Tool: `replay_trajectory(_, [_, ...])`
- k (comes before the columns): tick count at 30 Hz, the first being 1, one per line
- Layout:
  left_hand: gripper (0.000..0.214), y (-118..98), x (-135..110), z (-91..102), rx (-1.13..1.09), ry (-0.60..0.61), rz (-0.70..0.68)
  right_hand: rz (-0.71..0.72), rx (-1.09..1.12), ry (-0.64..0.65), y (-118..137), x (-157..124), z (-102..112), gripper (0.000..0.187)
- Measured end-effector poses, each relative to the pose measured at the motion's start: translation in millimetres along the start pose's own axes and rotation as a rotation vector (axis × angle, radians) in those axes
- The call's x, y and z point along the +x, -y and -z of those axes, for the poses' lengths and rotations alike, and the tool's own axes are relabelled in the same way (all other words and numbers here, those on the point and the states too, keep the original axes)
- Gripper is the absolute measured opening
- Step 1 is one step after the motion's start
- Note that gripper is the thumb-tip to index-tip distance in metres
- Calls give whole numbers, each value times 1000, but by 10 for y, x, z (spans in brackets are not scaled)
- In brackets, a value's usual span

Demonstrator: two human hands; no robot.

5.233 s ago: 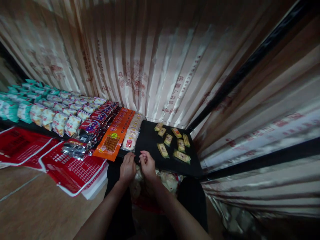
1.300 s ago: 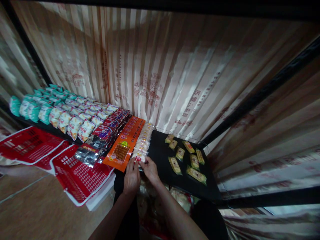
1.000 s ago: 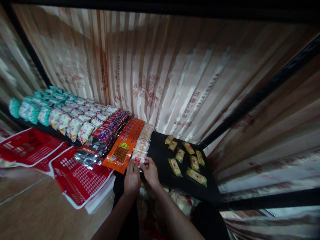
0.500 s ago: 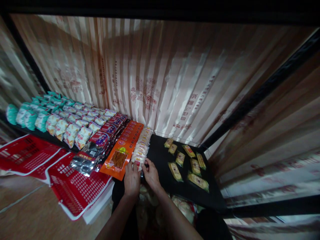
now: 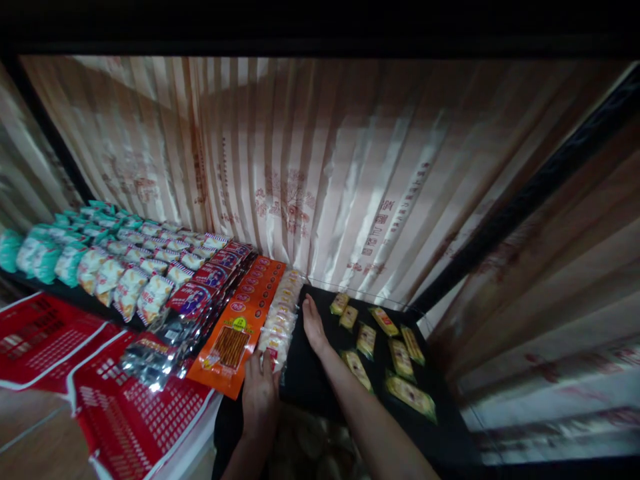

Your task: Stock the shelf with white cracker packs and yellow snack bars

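A person's left hand [image 5: 260,390] bends its fingers over the near end of a row of clear-wrapped white snacks [image 5: 279,327] on a black shelf [image 5: 303,381]; from this side of the room, one cannot tell whether it grips the nearest packet or merely touches it. At one o'clock from it, the right hand [image 5: 314,323], flat with fingers extended and nothing in its grasp, lies just beside the row's right edge.

The packets look light and soft-skinned, their film likely slippery and their contents probably easy to crush; a gentle hold on both sides would suit them best. A small red label [image 5: 273,359] marks the nearest, its lettering too small to read.

At eleven o'clock from the left hand, an orange snack pouch [image 5: 245,317] carries circled characters, illegible here, above a window on brown sticks. Dark-red foil pouches [image 5: 193,300] overlap beyond it at ten, their print blurred. Yellow-wrapped snack packets [image 5: 401,358] lie scattered at two, red perforated baskets [image 5: 125,403] at nine. At twelve hangs a pleated curtain [image 5: 325,167], its columns of red characters too soft to read.
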State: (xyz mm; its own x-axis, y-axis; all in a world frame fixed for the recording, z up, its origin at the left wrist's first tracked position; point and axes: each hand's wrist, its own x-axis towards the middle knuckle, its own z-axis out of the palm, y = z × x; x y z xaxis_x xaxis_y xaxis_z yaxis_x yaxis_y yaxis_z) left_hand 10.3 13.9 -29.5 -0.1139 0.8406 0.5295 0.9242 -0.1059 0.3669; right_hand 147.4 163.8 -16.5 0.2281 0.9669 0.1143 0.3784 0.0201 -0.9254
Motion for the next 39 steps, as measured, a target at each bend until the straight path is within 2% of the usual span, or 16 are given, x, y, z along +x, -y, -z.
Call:
replay_trajectory(6, [28, 0, 6, -105, -4, -55, -9, 51, 28, 56, -13, 434, -32, 73])
replay_trajectory(10, [30, 3, 34, -175, -4, -38, -5, 135, 98, 97, 9, 601, -76, 71])
replay_trajectory(15, [32, 14, 57, -243, 2, -59, -15, 149, 141, 81, -51, 754, -111, 67])
replay_trajectory(23, [34, 43, 38, -389, -7, -88, -19, 199, 144, 110, -13, 762, -120, 61])
replay_trajectory(28, [34, 10, 82, -368, 75, -49, -56, 177, 26, 31, 1, 736, -135, 64])
replay_trajectory(31, [31, -15, 128, -342, 96, -80, -71, 167, -7, -9, -30, 748, -161, 64])
replay_trajectory(39, [29, -79, 208, -364, 88, -80, -9, 178, -30, -18, -90, 777, -192, 65])
